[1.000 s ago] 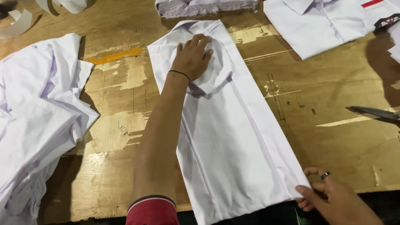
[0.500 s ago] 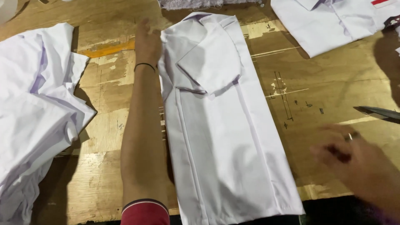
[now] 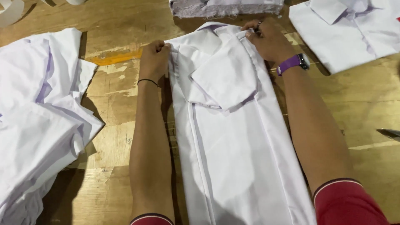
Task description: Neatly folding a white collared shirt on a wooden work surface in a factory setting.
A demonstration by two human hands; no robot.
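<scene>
A white shirt (image 3: 233,146) lies folded into a long strip down the middle of the wooden table (image 3: 112,104), with a short sleeve folded over its upper part. My left hand (image 3: 155,58) pinches the shirt's upper left corner. My right hand (image 3: 268,39) grips the upper right corner near the collar. A purple watch sits on my right wrist and a thin black band on my left wrist.
A loose heap of white shirts (image 3: 37,121) covers the table's left side. Another white shirt (image 3: 350,31) lies at the top right. A stack of pale fabric (image 3: 227,7) sits at the far edge. A dark blade tip (image 3: 389,132) shows at the right edge.
My left hand moved from the sleeve to the shirt's upper left corner. My right hand left the bottom hem, came up the right side and took hold of the upper right corner.
</scene>
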